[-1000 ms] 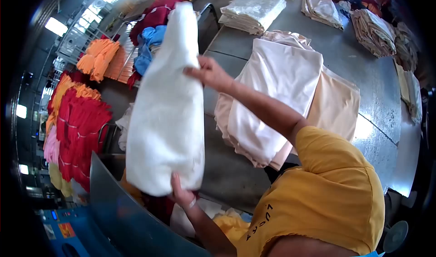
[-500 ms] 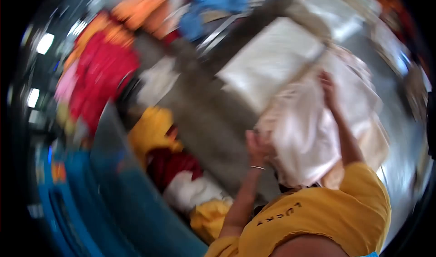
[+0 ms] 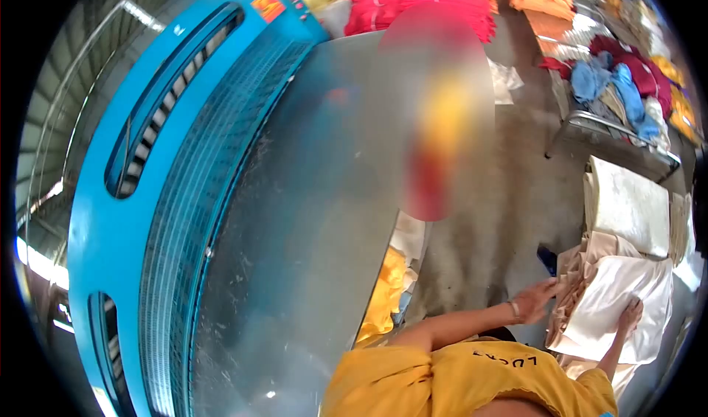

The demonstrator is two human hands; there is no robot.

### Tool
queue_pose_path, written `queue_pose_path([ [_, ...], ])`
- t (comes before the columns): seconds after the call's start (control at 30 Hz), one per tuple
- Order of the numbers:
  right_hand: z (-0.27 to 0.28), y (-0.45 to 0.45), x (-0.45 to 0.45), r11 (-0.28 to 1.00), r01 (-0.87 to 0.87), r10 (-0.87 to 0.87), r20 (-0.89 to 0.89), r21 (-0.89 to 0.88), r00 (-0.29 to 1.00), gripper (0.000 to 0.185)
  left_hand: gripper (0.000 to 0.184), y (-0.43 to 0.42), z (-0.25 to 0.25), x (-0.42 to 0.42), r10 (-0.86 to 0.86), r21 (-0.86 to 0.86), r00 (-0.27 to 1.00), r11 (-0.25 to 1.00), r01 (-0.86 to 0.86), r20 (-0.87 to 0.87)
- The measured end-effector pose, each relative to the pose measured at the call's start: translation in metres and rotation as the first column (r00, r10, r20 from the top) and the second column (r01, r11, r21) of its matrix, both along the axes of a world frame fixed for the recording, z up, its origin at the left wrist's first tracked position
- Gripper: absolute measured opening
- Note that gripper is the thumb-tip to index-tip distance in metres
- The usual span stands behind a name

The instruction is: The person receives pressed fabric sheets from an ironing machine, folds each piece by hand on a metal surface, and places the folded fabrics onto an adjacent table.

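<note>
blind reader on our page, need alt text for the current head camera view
A person's right hand lies on a pile of pale cloth, the left hand at its edge. On the picture's left stands a large blue machine with a gray metal surface; bundled red cloth shows beyond.

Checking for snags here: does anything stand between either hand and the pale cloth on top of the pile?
Nothing visible does. The right hand lies on the pale cloth; the left hand is beside the pile's ruffled edges, with no separate object between.
</note>
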State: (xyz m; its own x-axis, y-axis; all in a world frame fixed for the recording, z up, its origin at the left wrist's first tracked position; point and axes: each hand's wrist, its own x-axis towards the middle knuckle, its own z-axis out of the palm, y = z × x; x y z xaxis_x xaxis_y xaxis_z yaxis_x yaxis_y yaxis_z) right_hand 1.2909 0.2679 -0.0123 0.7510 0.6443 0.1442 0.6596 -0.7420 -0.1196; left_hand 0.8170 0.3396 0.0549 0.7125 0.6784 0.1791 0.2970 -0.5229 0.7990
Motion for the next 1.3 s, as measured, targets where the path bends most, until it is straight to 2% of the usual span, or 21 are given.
queue_pose_path([
  [0.03, -0.002, 0.010, 0.010, 0.998, -0.050, 0.054, -0.109, 0.041, 0.993, 0.054, 0.068, -0.009, -0.015, -0.036, 0.125, 0.041, 0.992, 0.991, -0.124, -0.015],
  [0.07, 0.003, 0.022, -0.012, 0.973, -0.164, 0.178, -0.078, 0.164, 0.981, 0.052, 0.064, -0.021, -0.026, -0.074, 0.242, 0.079, 0.970, 0.968, -0.240, -0.030],
  [0.17, -0.027, 0.082, -0.091, 0.759, -0.467, 0.556, -0.079, 0.454, 0.828, 0.046, 0.049, -0.061, -0.050, -0.193, 0.487, -0.060, 0.856, 0.862, -0.503, -0.174],
  [0.2, -0.041, 0.100, -0.158, 0.668, -0.343, 0.660, -0.313, 0.660, 0.683, 0.036, 0.043, -0.074, -0.058, -0.225, 0.517, -0.067, 0.832, 0.840, -0.538, -0.200],
  [0.3, 0.089, 0.075, -0.427, 0.591, -0.773, 0.802, -0.271, 0.231, 0.532, 0.023, 0.035, -0.113, -0.031, -0.293, 0.643, 0.050, 0.742, 0.761, -0.647, -0.191],
  [0.37, 0.024, 0.052, -0.513, 0.269, -0.953, 0.899, -0.390, 0.137, 0.198, 0.026, 0.030, -0.127, -0.005, -0.320, 0.722, 0.121, 0.681, 0.692, -0.712, -0.123],
  [0.4, 0.008, 0.037, -0.549, 0.343, -0.882, 0.596, -0.801, 0.322, -0.060, 0.026, 0.029, -0.134, -0.003, -0.333, 0.747, 0.107, 0.660, 0.665, -0.739, -0.085],
  [0.43, -0.026, 0.022, -0.580, 0.095, -0.941, 0.604, -0.770, 0.323, -0.204, 0.030, 0.028, -0.141, 0.013, -0.340, 0.790, 0.139, 0.612, 0.611, -0.780, -0.036],
  [0.47, -0.053, 0.008, -0.601, -0.053, -0.957, 0.556, -0.788, 0.284, -0.265, 0.029, 0.027, -0.146, 0.029, -0.346, 0.830, 0.167, 0.557, 0.547, -0.820, 0.019],
  [0.57, -0.163, -0.027, -0.615, -0.418, -0.871, 0.351, -0.838, 0.259, -0.418, 0.028, 0.027, -0.171, 0.022, -0.373, 0.958, 0.125, 0.287, 0.282, -0.951, 0.027],
  [0.6, -0.201, -0.029, -0.611, -0.480, -0.824, 0.278, -0.839, 0.301, -0.468, 0.028, 0.029, -0.178, 0.018, -0.378, 0.974, 0.242, 0.225, 0.220, -0.945, -0.007],
  [0.63, -0.187, -0.027, -0.610, -0.498, -0.823, 0.204, -0.886, 0.272, -0.416, 0.030, 0.031, -0.188, 0.014, -0.385, 0.991, 0.362, 0.132, 0.134, -0.923, -0.030],
  [0.7, -0.098, -0.008, -0.595, -0.417, -0.909, 0.449, -0.864, 0.022, -0.227, 0.028, 0.035, -0.208, 0.008, -0.390, 0.995, 0.522, -0.039, 0.015, -0.853, -0.092],
  [0.77, -0.094, 0.022, -0.580, -0.209, -0.974, 0.533, -0.845, -0.082, -0.043, 0.028, 0.040, -0.222, 0.002, -0.383, 0.967, 0.594, -0.162, -0.014, -0.805, -0.197],
  [0.83, -0.126, 0.047, -0.547, -0.090, -0.991, 0.673, -0.739, -0.100, 0.014, 0.025, 0.042, -0.224, -0.001, -0.384, 0.958, 0.632, -0.185, -0.006, -0.775, -0.218],
  [0.9, -0.182, 0.086, -0.496, -0.515, -0.855, 0.797, -0.398, -0.055, -0.454, 0.022, 0.041, -0.219, 0.008, -0.381, 0.952, 0.603, -0.206, -0.028, -0.798, -0.228],
  [0.93, -0.183, 0.094, -0.490, -0.219, -0.976, 0.803, -0.571, -0.016, -0.171, 0.021, 0.040, -0.218, 0.007, -0.383, 0.956, 0.598, -0.202, -0.037, -0.800, -0.211],
  [1.0, -0.172, 0.104, -0.470, 0.407, -0.902, 0.451, -0.827, -0.142, 0.335, 0.020, 0.038, -0.218, 0.008, -0.384, 0.954, 0.589, -0.213, -0.049, -0.807, -0.212],
  [1.1, -0.143, 0.121, -0.448, 0.320, -0.920, 0.299, -0.897, -0.228, 0.326, 0.020, 0.033, -0.216, 0.007, -0.383, 0.950, 0.564, -0.233, -0.078, -0.822, -0.209],
  [1.2, -0.133, 0.117, -0.447, 0.397, -0.886, 0.253, -0.899, -0.241, 0.357, 0.021, 0.032, -0.215, 0.007, -0.381, 0.948, 0.565, -0.252, -0.101, -0.819, -0.196],
  [1.3, -0.130, 0.117, -0.459, 0.131, -0.928, 0.347, -0.861, -0.348, 0.372, 0.023, 0.031, -0.214, 0.009, -0.379, 0.957, 0.575, -0.238, -0.101, -0.812, -0.168],
])
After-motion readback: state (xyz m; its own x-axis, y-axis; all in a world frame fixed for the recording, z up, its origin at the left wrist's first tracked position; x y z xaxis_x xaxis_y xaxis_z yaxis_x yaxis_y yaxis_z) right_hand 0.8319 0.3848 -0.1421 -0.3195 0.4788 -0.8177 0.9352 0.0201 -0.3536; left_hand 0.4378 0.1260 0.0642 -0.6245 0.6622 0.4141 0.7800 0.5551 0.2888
